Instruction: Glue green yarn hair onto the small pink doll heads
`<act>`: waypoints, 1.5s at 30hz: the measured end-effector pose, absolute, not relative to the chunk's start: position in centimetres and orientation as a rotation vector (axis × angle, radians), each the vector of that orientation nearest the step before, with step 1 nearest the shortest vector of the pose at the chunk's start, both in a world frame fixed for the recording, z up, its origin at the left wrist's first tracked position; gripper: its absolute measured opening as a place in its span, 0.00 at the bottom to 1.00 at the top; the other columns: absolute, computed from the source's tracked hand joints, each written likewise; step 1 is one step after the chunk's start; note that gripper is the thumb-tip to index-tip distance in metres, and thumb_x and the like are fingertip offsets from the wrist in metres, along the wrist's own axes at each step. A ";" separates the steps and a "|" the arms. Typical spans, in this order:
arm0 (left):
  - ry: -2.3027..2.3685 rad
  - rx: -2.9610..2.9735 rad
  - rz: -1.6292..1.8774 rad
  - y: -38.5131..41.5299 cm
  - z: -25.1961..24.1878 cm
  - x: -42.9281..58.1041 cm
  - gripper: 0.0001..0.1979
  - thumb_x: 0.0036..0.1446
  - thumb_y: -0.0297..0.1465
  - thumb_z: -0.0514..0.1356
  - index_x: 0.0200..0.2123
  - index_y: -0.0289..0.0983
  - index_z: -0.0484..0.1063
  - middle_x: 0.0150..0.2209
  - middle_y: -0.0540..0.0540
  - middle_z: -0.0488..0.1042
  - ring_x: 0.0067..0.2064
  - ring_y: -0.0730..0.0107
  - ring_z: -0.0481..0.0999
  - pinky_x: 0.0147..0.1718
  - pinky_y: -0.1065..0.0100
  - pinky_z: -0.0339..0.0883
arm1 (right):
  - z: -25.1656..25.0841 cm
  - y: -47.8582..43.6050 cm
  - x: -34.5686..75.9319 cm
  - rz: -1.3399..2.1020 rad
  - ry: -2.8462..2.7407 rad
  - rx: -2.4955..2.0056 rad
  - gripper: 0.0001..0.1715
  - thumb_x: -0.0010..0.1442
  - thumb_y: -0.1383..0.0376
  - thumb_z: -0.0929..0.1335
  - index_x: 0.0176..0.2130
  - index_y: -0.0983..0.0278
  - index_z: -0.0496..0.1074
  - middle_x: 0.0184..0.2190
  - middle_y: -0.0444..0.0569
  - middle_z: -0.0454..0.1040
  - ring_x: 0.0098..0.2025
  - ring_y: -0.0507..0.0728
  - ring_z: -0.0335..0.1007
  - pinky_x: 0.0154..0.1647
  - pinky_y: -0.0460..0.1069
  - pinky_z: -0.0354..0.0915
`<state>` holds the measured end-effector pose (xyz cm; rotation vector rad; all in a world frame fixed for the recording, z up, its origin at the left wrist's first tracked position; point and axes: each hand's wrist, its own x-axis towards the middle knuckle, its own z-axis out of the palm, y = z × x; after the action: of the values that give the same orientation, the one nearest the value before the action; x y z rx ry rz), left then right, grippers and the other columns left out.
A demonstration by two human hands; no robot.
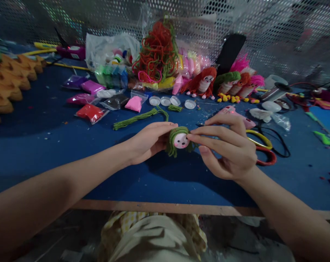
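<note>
Fingers of your left hand [150, 141] wrap the doll head [181, 141], right hand [230, 149] fingers pinched on its face, over the bench [44, 145].

Doll head [180, 140]: pale pink face with rosier cheek spots, green yarn hair. Table [44, 138]: dark blue top, brown front edge. Yarn bundle [137, 118]: green. Yarn tangle [156, 54]: red, orange and green. Red packet [91, 112], pink packet [134, 103], purple packet [91, 86]. Scissor handles [266, 157]: yellow and red. Cloth [132, 220]: yellow-and-white check.
</note>
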<state>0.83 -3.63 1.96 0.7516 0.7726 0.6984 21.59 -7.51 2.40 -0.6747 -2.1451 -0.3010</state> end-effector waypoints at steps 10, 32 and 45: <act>0.770 0.744 0.692 -3.6 2.1 0.8 0.06 0.56 0.29 0.66 0.30 0.32 0.75 0.28 0.49 0.74 0.29 0.75 0.74 0.28 0.74 0.68 | 2.6 -7.6 21.5 -0.301 -2.153 -0.734 0.19 0.59 0.71 0.68 0.48 0.56 0.77 0.39 0.46 0.83 0.44 0.63 0.74 0.44 0.60 0.72; 0.782 0.568 0.749 -3.5 2.5 1.0 0.11 0.65 0.26 0.58 0.31 0.33 0.78 0.31 0.46 0.78 0.29 0.73 0.75 0.27 0.72 0.68 | 2.0 -7.4 21.4 -0.232 -2.095 -0.730 0.21 0.66 0.65 0.64 0.56 0.52 0.76 0.39 0.49 0.82 0.42 0.63 0.74 0.42 0.61 0.71; 0.725 0.801 0.686 -3.6 1.8 0.7 0.08 0.57 0.32 0.67 0.29 0.33 0.75 0.28 0.51 0.72 0.29 0.77 0.70 0.29 0.74 0.63 | 2.5 -7.4 21.0 0.181 -1.893 -0.929 0.06 0.62 0.69 0.70 0.38 0.58 0.76 0.34 0.47 0.79 0.39 0.58 0.74 0.45 0.59 0.71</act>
<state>0.68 -3.61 1.83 0.8005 0.7252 0.6862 21.00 -7.42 2.47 -0.9291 -1.8929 0.1807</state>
